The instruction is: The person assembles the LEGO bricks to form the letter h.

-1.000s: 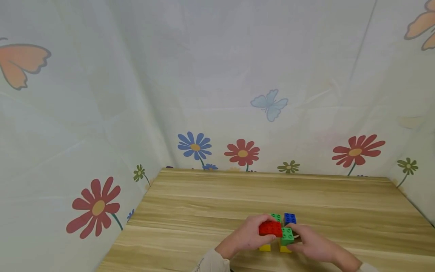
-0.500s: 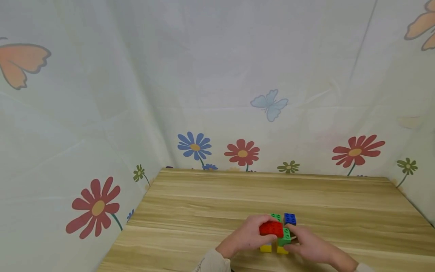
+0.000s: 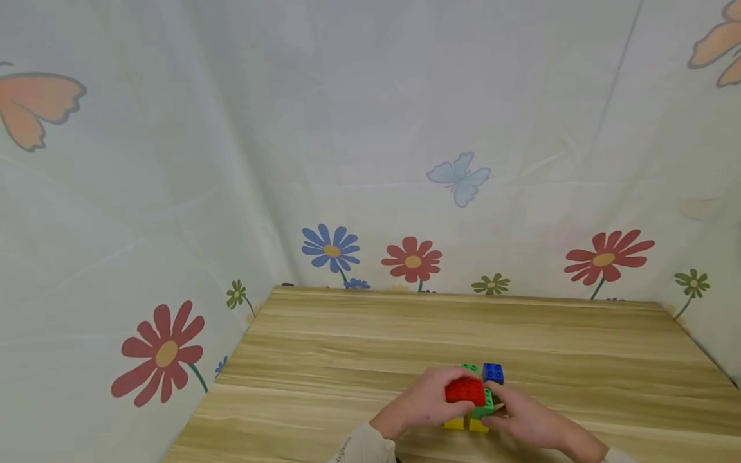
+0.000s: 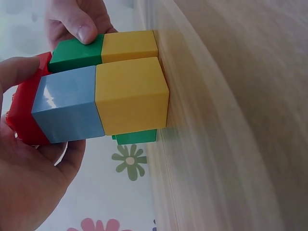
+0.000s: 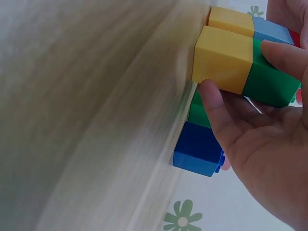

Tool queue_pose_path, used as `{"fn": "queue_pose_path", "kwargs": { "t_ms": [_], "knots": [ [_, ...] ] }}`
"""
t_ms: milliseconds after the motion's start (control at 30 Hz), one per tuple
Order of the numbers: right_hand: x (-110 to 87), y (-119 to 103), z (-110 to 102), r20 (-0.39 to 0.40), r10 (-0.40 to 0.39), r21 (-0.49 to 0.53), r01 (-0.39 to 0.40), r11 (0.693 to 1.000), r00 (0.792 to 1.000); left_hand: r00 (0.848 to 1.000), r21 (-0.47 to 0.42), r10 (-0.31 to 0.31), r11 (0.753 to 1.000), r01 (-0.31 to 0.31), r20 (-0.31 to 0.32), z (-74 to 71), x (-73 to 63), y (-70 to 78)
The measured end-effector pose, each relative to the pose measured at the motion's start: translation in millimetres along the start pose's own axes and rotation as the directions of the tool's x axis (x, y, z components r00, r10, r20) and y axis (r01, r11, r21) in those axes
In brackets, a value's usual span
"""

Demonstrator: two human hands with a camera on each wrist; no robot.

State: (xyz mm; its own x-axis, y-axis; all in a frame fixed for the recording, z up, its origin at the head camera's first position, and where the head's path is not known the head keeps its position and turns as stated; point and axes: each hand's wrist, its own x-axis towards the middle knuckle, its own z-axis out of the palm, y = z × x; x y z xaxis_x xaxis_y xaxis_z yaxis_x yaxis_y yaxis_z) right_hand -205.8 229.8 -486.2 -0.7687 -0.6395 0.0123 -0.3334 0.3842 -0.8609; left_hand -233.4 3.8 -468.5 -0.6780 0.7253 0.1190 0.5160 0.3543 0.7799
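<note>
My left hand (image 3: 428,399) grips a red brick (image 3: 465,391) between thumb and fingers. That brick sits on a light blue brick (image 4: 67,103), which stands on a yellow brick (image 4: 132,96) on the table. Beside it is a second stack: a green brick (image 3: 482,409) on another yellow brick (image 5: 224,57). My right hand (image 3: 529,411) pinches this stack, thumb on the green brick and one fingertip at the yellow one. The stacks stand upright, close together; whether the red brick touches the green one, I cannot tell.
Just behind the stacks stand a dark blue brick (image 3: 493,372) and another green brick (image 3: 470,368), partly hidden by the left hand. The wooden table (image 3: 347,354) meets a flower-printed cloth (image 3: 370,161) at its back and sides.
The green-and-yellow stack has slid left with my right hand, narrowing the gap to the other stack. My left hand and the red brick have shifted slightly right.
</note>
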Motion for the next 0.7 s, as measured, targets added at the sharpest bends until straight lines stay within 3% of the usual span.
{"fn": "queue_pose_path", "kwargs": {
  "t_ms": [333, 567, 700],
  "knots": [
    [1.3, -1.0, 3.5, -0.013, 0.017, 0.05, -0.017, 0.999, 1.0, 1.0, 0.059, 0.014, 0.998, -0.014, -0.007, -0.9, -2.7, -2.1],
    [0.6, 0.0, 6.4, -0.012, -0.037, 0.057, 0.037, 0.998, 0.999, 1.0, 0.072, 0.004, 0.997, -0.003, -0.013, -4.6, -6.1, -1.4],
    [1.5, -1.3, 6.8, -0.011, -0.007, 0.046, 0.007, 0.999, 1.0, 1.0, 0.074, -0.001, 0.997, 0.001, -0.008, -6.0, -7.5, -1.4]
  ]
}}
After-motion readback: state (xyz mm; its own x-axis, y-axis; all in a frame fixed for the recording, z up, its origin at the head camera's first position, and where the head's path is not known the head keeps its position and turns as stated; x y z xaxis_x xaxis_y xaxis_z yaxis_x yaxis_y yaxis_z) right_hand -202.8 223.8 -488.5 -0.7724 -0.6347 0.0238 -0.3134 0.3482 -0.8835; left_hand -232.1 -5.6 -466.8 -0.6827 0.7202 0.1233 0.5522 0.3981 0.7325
